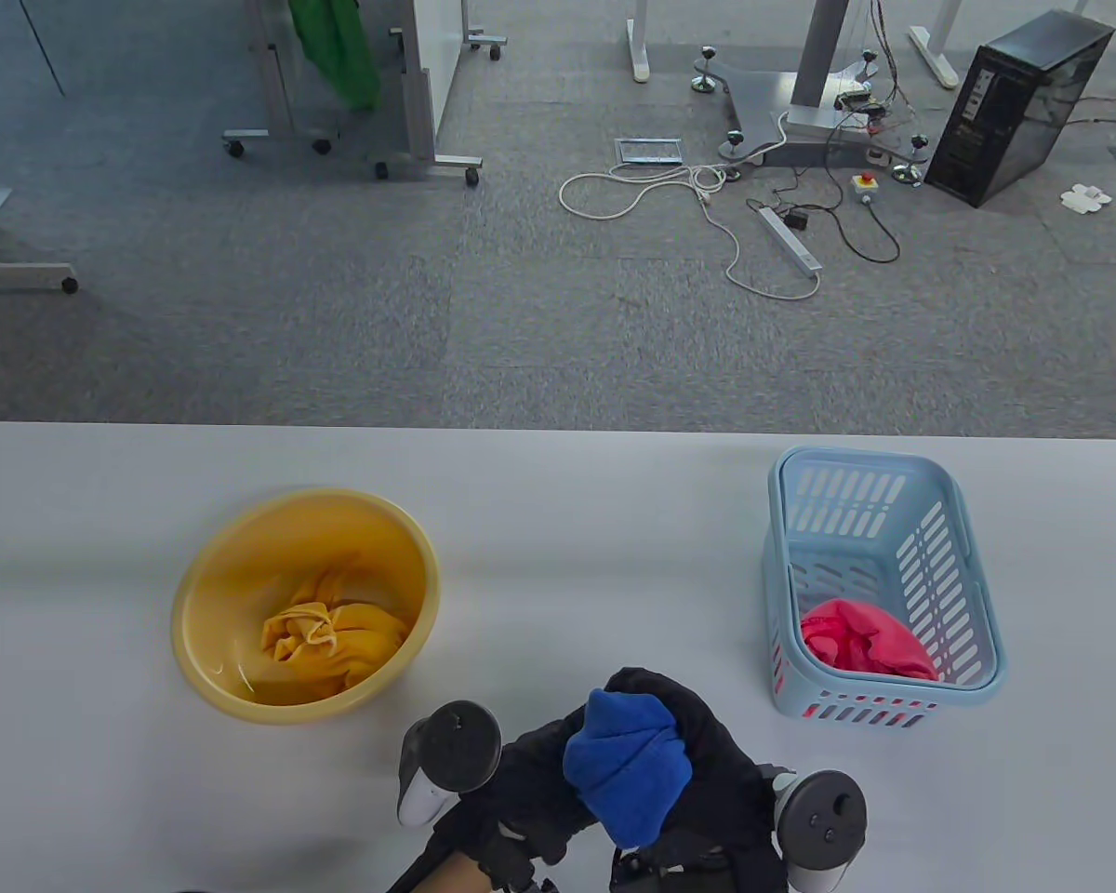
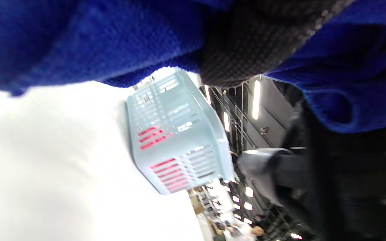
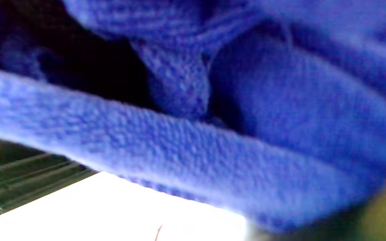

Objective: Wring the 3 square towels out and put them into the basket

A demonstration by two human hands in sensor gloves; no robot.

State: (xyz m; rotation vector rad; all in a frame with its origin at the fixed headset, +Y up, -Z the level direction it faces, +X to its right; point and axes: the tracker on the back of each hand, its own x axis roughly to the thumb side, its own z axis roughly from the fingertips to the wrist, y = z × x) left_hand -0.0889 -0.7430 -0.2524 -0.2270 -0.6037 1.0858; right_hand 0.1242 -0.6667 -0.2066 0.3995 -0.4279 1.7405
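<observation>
A bunched blue towel [image 1: 628, 763] is held just above the table's front edge, gripped between both black-gloved hands. My left hand [image 1: 530, 781] holds its left side and my right hand [image 1: 721, 772] wraps its right side and top. In the left wrist view a gloved finger [image 2: 246, 43] presses into the blue towel [image 2: 79, 36]. In the right wrist view the blue towel [image 3: 213, 134] fills nearly the whole frame. A yellow towel [image 1: 330, 637] lies crumpled in the yellow basin [image 1: 195, 595] at the left. A red towel [image 1: 865, 642] lies in the light blue slotted basket [image 1: 972, 595] at the right.
The basket [image 2: 176, 134] stands on the white table [image 1: 567, 521], to the right of the hands. Beyond the table's far edge, cables, a power strip and a black computer case lie on the carpet.
</observation>
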